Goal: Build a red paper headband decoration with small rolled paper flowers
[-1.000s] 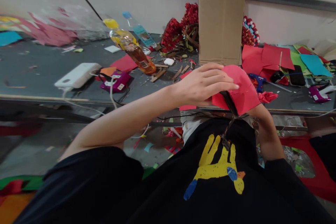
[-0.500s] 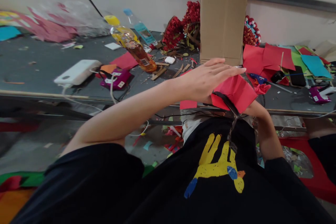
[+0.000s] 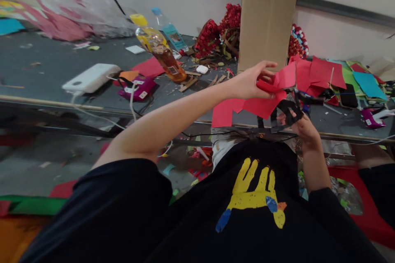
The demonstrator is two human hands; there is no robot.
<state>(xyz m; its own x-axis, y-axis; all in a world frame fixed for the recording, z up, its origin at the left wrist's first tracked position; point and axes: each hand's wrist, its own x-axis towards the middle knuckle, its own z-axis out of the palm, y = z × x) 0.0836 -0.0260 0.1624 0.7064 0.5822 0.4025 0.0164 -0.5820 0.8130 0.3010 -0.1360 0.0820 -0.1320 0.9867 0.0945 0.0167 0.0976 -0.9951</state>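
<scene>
Over the table's front edge, my left hand curls its thumb and fingers around folded red paper. The paper has creased panels, one standing up towards the cardboard. Joined to or touching its right side is a black openwork piece of bent strips; I cannot tell what it is made of. My right hand grips that black piece from below, its fingers partly hidden behind the strips. A flat red sheet lies at the table edge beneath the left wrist.
A tall cardboard piece stands behind my hands. To the left are a yellow-capped bottle, a white power bank and a purple device. Red sheets and a phone lie right. Another person's arm is at far right.
The red paper piece has been turned, so its black strips now show on the right. My left hand went from lying flat over it to gripping it; my right hand has come into fuller view.
</scene>
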